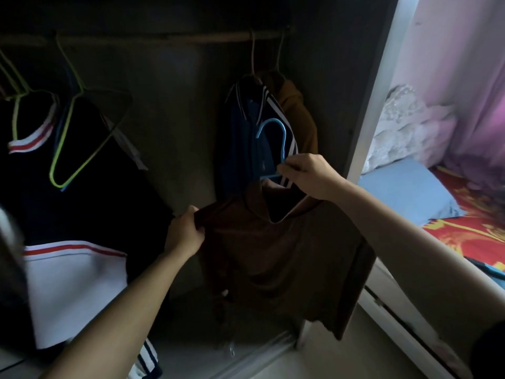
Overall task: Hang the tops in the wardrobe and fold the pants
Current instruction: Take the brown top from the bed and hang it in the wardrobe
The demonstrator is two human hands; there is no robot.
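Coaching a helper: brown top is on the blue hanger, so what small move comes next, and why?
Probably raise the blue hanger with the right hand and hook it over the rail. Its hook is free below the rail, the brown top hangs from it, and the left hand grips a shoulder.

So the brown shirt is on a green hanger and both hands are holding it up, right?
Not quite. The hanger in the brown shirt is blue, not green; the head view shows its blue hook above the right hand. The rest holds: the right hand pinches the hanger at the collar and the left hand grips the shirt's shoulder.
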